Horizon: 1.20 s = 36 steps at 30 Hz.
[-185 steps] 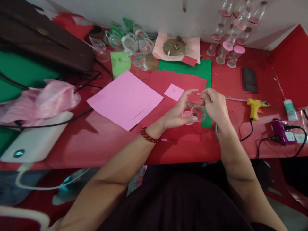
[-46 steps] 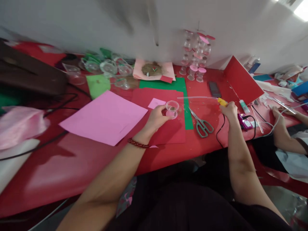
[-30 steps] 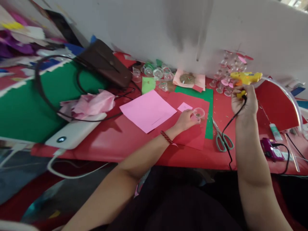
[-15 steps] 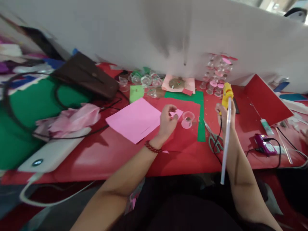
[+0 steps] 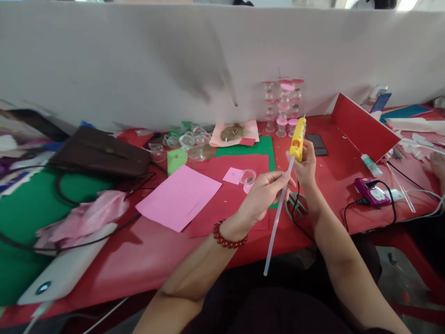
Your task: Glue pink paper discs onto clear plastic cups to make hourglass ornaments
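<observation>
My right hand (image 5: 306, 166) grips a yellow glue gun (image 5: 298, 138), held above the red table with its nozzle pointing away from me. A long clear glue stick (image 5: 276, 221) runs from the gun's back down toward me. My left hand (image 5: 264, 195), with a red bead bracelet on its wrist, pinches this stick a little behind the gun. A small clear plastic cup (image 5: 248, 176) stands alone on the red paper (image 5: 229, 204), just left of my left hand.
A pink sheet (image 5: 179, 197), green paper (image 5: 256, 147), scissors (image 5: 295, 207), a phone (image 5: 316, 144), a purple plug (image 5: 370, 191) with cables and a stack of clear cups (image 5: 283, 106) lie on the table. A brown bag (image 5: 99, 153) sits at left. Another person's hand (image 5: 437, 163) shows at far right.
My left hand let go of the clear cup and took hold of the glue stick. My right hand brought the glue gun in toward the middle.
</observation>
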{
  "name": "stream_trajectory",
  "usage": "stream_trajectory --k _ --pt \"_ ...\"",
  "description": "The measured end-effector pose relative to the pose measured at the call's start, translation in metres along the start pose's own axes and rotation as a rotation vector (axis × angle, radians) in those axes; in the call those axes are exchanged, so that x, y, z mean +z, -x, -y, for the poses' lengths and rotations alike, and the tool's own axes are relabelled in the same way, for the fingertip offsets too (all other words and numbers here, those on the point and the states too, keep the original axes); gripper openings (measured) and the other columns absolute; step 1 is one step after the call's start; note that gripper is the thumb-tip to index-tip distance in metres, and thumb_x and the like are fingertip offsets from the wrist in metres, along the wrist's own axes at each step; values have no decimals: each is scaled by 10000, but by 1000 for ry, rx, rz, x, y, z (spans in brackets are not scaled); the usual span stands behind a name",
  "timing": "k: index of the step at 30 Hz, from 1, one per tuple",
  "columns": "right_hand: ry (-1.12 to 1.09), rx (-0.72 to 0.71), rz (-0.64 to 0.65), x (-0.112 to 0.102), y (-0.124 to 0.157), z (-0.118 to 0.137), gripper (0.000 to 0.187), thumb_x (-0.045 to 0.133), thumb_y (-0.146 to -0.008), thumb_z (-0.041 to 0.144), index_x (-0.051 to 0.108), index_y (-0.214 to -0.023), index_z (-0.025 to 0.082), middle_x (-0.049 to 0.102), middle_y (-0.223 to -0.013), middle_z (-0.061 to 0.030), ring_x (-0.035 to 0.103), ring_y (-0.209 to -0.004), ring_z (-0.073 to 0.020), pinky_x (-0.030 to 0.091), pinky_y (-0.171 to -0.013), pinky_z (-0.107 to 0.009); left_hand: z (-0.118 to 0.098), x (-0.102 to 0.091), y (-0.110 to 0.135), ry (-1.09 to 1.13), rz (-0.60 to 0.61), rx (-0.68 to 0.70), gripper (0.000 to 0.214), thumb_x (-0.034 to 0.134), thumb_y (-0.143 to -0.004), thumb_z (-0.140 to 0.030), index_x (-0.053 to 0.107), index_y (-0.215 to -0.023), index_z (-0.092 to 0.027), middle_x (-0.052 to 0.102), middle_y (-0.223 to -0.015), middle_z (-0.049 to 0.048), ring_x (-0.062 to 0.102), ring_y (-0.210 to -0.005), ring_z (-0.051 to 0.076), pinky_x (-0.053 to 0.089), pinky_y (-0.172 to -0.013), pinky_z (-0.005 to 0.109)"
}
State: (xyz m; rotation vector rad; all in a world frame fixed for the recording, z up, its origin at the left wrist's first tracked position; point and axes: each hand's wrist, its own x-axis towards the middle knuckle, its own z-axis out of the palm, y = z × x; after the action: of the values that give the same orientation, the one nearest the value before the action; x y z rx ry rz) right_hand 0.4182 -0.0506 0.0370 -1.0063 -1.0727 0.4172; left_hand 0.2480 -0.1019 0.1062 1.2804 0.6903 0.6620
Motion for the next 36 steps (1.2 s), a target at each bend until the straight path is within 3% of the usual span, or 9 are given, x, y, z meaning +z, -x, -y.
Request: stream_trajectory --k 15,19,22,24,28,30,31,33,36 --pt "43 -5 -100 7 8 1 350 735 -767 367 561 -1064 307 575 -800 51 530 -663 -127 461 -593 -273 15 16 1 61 -123 90 455 755 -830 -652 635 -725 -226 487 -556 -27 383 -512 109 273 -536 306" --pt "7 24 -107 9 10 1 336 762 -754 337 577 -1032 295 603 -768 73 530 -637 -110 470 -609 -263 12 18 3 84 -69 50 457 751 -845 -663 658 -763 -223 522 -563 -22 396 -499 103 247 -506 289" --pt "-3 105 -98 7 9 5 238 732 -816 338 572 -983 282 563 -695 81 495 -580 -105 454 -575 -264 13 15 12 20 23 64 473 681 -908 -703 709 -888 -231 655 -674 13 491 -518 119 354 -511 292" --pt "-17 193 -62 4 7 7 154 672 -876 348 569 -966 276 514 -628 85 478 -543 -110 437 -543 -265 18 4 20 -91 -69 174 438 661 -950 -675 736 -966 -243 738 -800 41 575 -591 142 464 -587 314" --pt "-67 329 -4 1 -1 8 185 713 -844 315 581 -959 256 507 -590 100 469 -479 -92 397 -490 -247 39 -49 26 -319 -600 534 404 668 -984 -594 713 -771 -254 748 -819 49 684 -842 211 557 -900 396" --pt "-84 395 15 1 -3 6 211 747 -809 303 601 -950 245 522 -595 100 470 -464 -80 382 -469 -235 53 -84 23 -319 -769 596 516 533 -1036 -627 680 -723 -244 744 -875 61 694 -932 215 541 -979 398" --pt "-85 418 29 2 -4 5 216 758 -801 311 614 -945 240 526 -600 99 471 -462 -74 380 -463 -229 60 -100 21 -331 -781 547 480 531 -1031 -629 717 -813 -245 759 -957 67 698 -1008 220 533 -1012 392" --pt "-79 436 49 3 -3 4 230 782 -792 338 638 -937 233 530 -614 94 475 -458 -66 374 -450 -223 72 -126 14 -379 -711 366 366 763 -892 -559 734 -1092 -254 752 -1225 76 672 -1196 247 514 -1078 400" --pt "-52 419 56 5 -1 3 272 823 -779 377 663 -942 231 526 -615 93 472 -446 -63 363 -429 -224 87 -143 -1 -454 -518 156 675 966 -641 -362 689 -1247 -254 702 -1418 115 627 -1348 314 481 -1161 474"
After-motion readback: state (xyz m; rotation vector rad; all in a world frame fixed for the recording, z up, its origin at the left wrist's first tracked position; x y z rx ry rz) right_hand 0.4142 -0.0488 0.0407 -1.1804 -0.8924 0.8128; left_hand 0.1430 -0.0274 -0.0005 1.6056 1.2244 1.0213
